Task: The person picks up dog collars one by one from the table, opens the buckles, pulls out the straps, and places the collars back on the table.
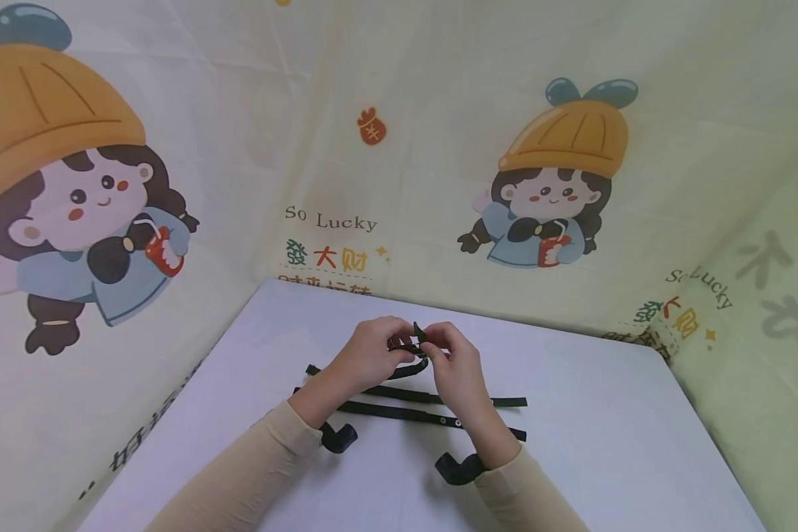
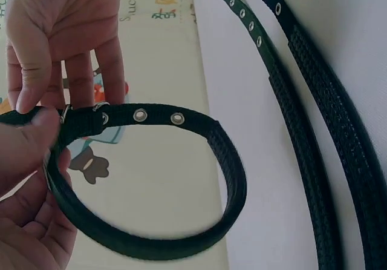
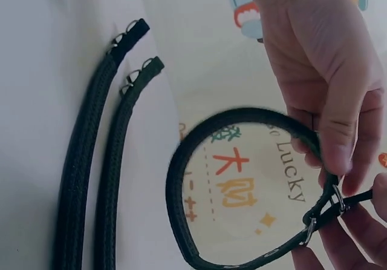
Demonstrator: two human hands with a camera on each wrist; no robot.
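A black collar (image 1: 408, 369) bent into a loop is held up above the white table (image 1: 572, 414). It has metal eyelets, a buckle (image 3: 338, 198) and a D-ring, with the strap's end passing through the buckle. My left hand (image 1: 372, 351) pinches the collar beside the buckle, its thumb pressing the band. On the other side, my right hand (image 1: 457, 366) pinches the strap near its pointed tip, thumb against fingers. In the left wrist view the loop hangs round and open below the fingers, with two eyelets showing.
Two more black collars, a farther one (image 1: 402, 394) and a nearer one (image 1: 399, 414), lie straight and side by side beneath my hands. Dark curved devices sit at both wrists. Cartoon-printed cloth (image 1: 425, 170) hangs behind and at the sides of the table.
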